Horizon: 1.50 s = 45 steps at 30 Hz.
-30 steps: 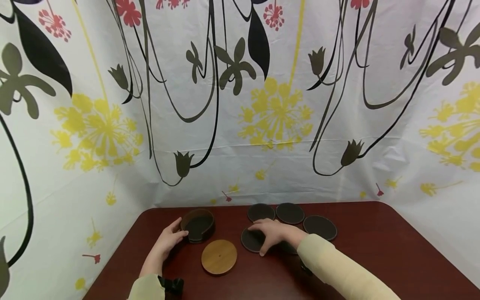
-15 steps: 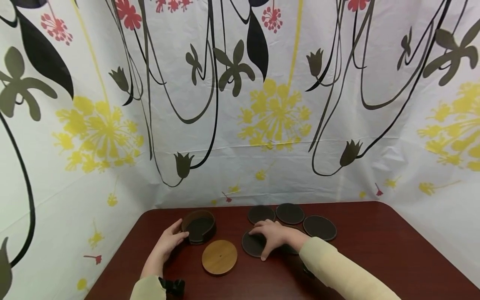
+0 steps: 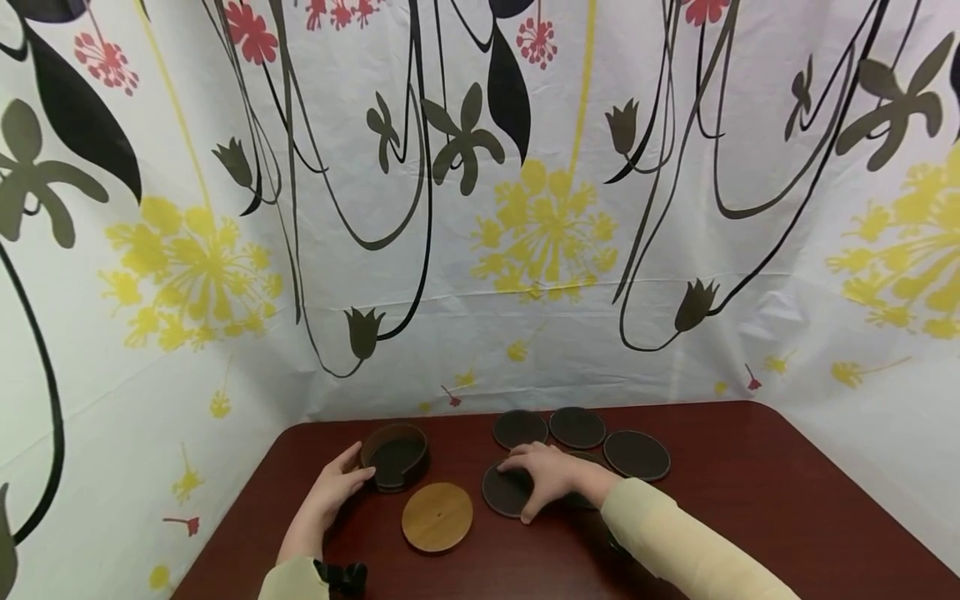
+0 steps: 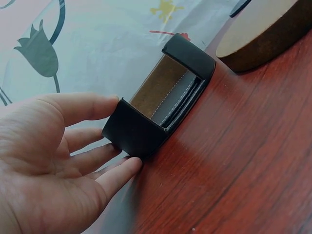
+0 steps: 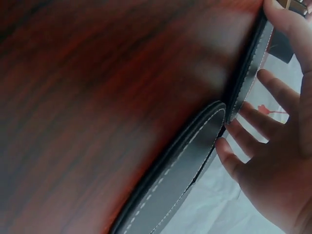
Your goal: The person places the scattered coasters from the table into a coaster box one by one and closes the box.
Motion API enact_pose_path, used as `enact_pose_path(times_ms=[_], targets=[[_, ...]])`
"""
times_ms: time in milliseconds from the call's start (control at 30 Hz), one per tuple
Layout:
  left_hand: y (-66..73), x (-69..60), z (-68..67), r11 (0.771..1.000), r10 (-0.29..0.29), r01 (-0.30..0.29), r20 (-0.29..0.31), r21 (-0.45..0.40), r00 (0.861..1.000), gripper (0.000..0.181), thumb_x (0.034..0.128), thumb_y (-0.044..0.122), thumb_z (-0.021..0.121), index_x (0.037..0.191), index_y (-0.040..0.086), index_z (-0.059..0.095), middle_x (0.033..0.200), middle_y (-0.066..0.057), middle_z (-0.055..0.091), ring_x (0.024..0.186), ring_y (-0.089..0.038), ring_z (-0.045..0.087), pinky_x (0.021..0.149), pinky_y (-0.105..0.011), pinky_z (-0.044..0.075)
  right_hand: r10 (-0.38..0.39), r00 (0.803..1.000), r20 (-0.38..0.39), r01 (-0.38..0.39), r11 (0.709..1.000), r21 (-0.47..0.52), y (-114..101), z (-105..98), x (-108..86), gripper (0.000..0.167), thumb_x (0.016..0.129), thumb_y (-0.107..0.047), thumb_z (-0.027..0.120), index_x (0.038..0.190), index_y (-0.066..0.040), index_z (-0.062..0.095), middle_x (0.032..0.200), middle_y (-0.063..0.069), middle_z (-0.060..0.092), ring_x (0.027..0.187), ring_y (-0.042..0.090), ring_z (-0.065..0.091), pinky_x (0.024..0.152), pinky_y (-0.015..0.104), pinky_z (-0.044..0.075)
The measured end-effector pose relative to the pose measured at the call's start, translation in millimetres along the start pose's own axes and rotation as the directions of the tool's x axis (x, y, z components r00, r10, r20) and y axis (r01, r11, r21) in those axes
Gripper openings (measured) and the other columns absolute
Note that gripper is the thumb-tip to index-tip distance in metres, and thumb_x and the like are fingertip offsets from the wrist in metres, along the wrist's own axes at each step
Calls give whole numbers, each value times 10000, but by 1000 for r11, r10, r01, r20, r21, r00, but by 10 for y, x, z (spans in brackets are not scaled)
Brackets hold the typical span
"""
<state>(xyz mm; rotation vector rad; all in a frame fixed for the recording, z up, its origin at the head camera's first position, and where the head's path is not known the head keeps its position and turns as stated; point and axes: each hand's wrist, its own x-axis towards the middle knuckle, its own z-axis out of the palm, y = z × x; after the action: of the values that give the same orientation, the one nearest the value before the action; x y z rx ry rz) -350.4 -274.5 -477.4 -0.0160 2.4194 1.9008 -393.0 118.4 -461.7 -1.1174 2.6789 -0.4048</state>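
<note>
My left hand (image 3: 336, 483) holds the left side of a round, dark coaster holder (image 3: 401, 487). In the left wrist view its thumb lies at the corner of the holder's front notch (image 4: 141, 122), and the fingers (image 4: 123, 175) touch the outer wall near the base. My right hand (image 3: 551, 475) grips a round black coaster (image 3: 504, 493) lying flat on the table, thumb at the near edge and fingertips toward the far side. In the right wrist view that stitched coaster (image 5: 251, 68) stands beside the thumb and fingertips, next to another coaster (image 5: 187, 170).
A round wooden disc (image 3: 438, 517) lies between the hands on the dark red table (image 3: 450, 575). Several more coasters lie at the back right, among them one coaster (image 3: 637, 455) at the far right; one is partly under my right arm. A flower-patterned curtain (image 3: 555, 350) hangs behind.
My right hand has come slightly nearer over the coaster, its thumb now at the near edge. The left hand stays at the holder. The head view has shifted a little.
</note>
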Motion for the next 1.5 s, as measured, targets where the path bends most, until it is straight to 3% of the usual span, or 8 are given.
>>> enact_pose_path(times_ms=[233, 567, 900, 1100, 1333, 1500], targets=[[-45, 14, 0, 1000, 7, -7, -4, -2, 1000, 719, 953, 128, 621, 1543, 34, 220, 1555, -291, 142, 1404, -459, 186, 1065, -527, 346, -23, 999, -41, 27, 995, 101, 38, -135, -57, 740, 709, -440, 802, 1380, -244, 558, 1484, 139, 381, 1315, 318, 413, 976, 504, 423], [-39, 23, -13, 1000, 13, -13, -1, 26, 1000, 717, 955, 109, 613, 1542, 23, 211, 1547, -299, 163, 1403, -460, 187, 1055, -536, 354, -64, 990, -127, 75, 993, 86, 37, -437, -28, 739, 732, -489, 760, 1395, -245, 543, 1494, 141, 375, 1307, 322, 418, 942, 498, 432], [-23, 23, -20, 1000, 12, -12, -8, 29, 1000, 705, 955, 96, 610, 1538, 18, 221, 1547, -296, 171, 1403, -455, 192, 1056, -536, 352, -29, 990, -141, 45, 993, 112, -29, -658, 11, 710, 741, -461, 760, 1387, -259, 546, 1491, 94, 383, 1315, 312, 403, 943, 467, 430], [-26, 3, -6, 999, 16, -16, -9, 33, 1000, 702, 955, 101, 611, 1535, 12, 226, 1541, -305, 176, 1399, -462, 197, 1058, -536, 350, -30, 988, -154, 45, 994, 97, -81, -716, 36, 721, 734, -461, 762, 1389, -249, 547, 1484, 80, 398, 1310, 313, 412, 940, 476, 431], [-36, 7, -41, 998, 11, -9, -25, 60, 1000, 709, 953, 146, 627, 1538, 37, 241, 1544, -286, 198, 1401, -460, 201, 1068, -567, 315, -51, 976, -212, 51, 999, -3, -105, -688, 159, 713, 734, -537, 751, 1371, -280, 562, 1454, 86, 454, 1265, 284, 470, 1032, 651, 256], [-17, 4, -29, 997, 9, -8, -13, 72, 1000, 708, 958, 149, 620, 1538, 29, 232, 1544, -294, 185, 1397, -471, 192, 1065, -576, 311, -30, 974, -227, 26, 999, -18, -92, -628, 243, 709, 728, -554, 745, 1366, -302, 562, 1448, 49, 459, 1245, 256, 491, 1037, 649, 257]])
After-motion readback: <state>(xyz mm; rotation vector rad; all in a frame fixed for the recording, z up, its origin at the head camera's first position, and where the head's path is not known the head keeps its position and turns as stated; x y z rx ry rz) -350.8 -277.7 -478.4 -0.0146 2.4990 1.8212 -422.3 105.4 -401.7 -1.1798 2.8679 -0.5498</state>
